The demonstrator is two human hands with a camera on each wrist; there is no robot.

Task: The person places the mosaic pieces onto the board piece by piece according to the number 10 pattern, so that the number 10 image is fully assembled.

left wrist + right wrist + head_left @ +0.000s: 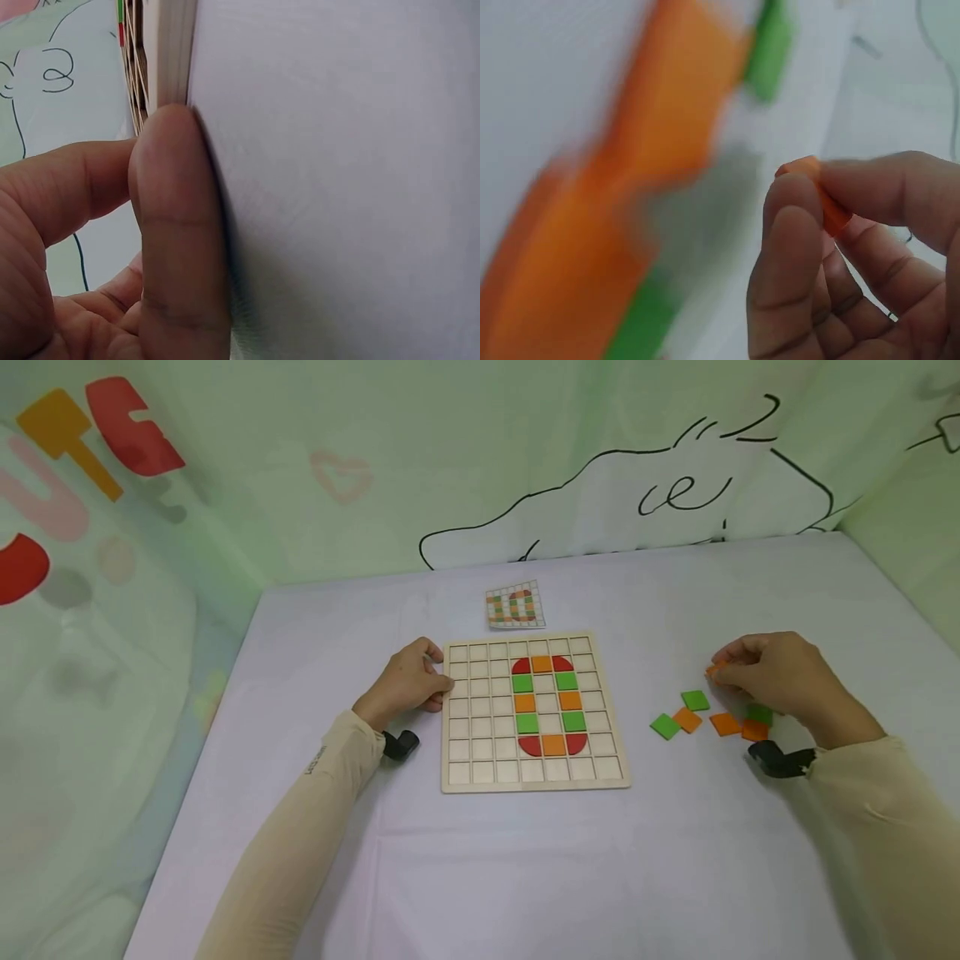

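Note:
My left hand [405, 683] is at the left edge of a wooden grid board [480, 772], with thumb and index finger holding its rim. In the left wrist view the thumb [180, 195] lies against the board's side [171, 60]. Red, orange and green tiles form a closed, rounded loop in the board's grid. Off to the right, my right hand [787, 672] pinches an orange tile [832, 210] between thumb and fingertips, held above the table. Below it lie loose tiles, among them a green tile [695, 700] and an orange tile [725, 724].
Behind the board lies a small picture card [515, 606] printed with a coloured grid pattern. A white cloth covers the table [510, 877]. Printed curtains [360, 468] hang along the back and sides. Another green tile [664, 727] lies between board and right hand.

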